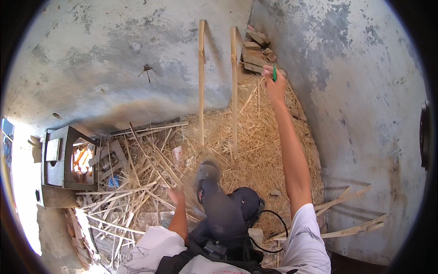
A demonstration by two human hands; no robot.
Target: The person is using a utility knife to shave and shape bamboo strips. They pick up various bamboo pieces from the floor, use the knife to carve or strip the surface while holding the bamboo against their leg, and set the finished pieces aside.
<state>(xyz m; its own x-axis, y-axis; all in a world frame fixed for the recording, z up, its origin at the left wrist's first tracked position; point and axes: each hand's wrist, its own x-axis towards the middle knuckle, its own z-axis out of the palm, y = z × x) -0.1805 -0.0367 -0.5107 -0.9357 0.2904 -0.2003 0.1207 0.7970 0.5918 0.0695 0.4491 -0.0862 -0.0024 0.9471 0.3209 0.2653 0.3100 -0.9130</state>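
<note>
My right arm reaches far forward, toward the corner where the walls meet. My right hand [274, 86] is closed around a small green object [274, 73], whose kind does not show. Low on my left, my left hand [177, 196] looks closed at the end of a thin bamboo strip [168, 170], among many loose strips; its fingers are small and slightly blurred. Two split bamboo poles, a left one [201, 82] and a right one [234, 91], lean upright against the far wall, apart from both hands.
Straw [255, 123] covers the floor ahead. Broken bricks [256, 52] are piled in the far corner. A dark box-like frame [68, 157] stands at left beside scattered strips [118, 201]. More strips [356, 228] lean by the right wall. My boot [209, 171] rests ahead of me.
</note>
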